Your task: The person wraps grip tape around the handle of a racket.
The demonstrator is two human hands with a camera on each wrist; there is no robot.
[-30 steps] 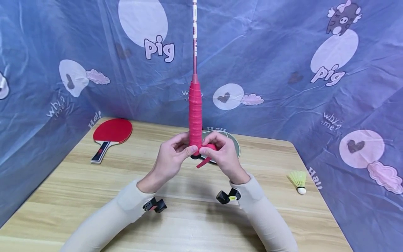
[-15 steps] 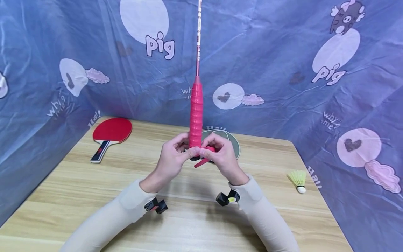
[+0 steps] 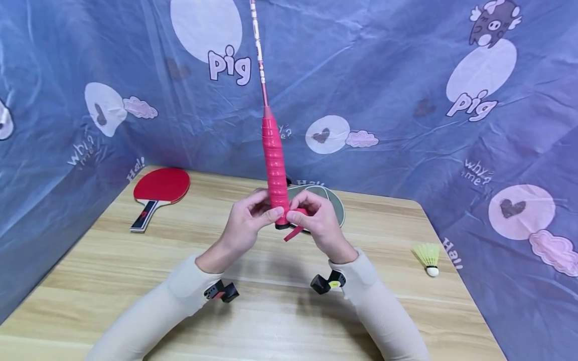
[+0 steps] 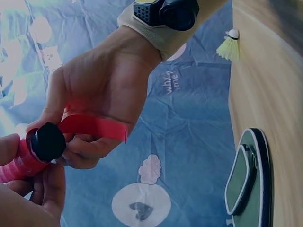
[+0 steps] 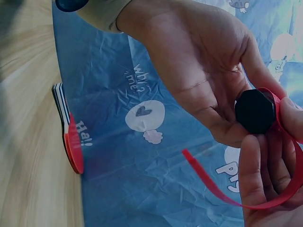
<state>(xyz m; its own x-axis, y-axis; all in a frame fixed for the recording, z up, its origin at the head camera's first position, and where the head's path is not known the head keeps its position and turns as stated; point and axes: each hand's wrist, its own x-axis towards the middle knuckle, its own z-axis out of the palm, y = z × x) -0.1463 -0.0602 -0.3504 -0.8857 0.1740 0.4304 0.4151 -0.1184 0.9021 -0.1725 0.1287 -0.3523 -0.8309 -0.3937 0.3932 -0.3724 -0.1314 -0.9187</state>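
Note:
A badminton racket (image 3: 275, 165) stands nearly upright above the table, its shaft leaning left and its head out of view. Red grip tape wraps the handle in ridged turns. My left hand (image 3: 240, 224) holds the handle low down, thumb in front and fingers behind. Close beside it, my right hand (image 3: 321, 223) pinches the loose length of red grip tape (image 5: 208, 182) where it leaves the handle. That tape's free end hangs below the right hand in the head view and curves out past the palm in the right wrist view. A black butt cap (image 5: 254, 111) closes the handle's bottom.
A red table tennis bat (image 3: 161, 185) lies at the table's back left. Behind the right hand is a green, white-edged case (image 3: 336, 203). A yellow shuttlecock (image 3: 426, 258) lies near the right edge. Blue printed fabric (image 3: 384, 90) walls the table (image 3: 271, 326) in.
The racket swayed slightly right, then tipped left, so its shaft now slants. The left thumb has drawn back a little from the right thumb. Both hands keep their hold.

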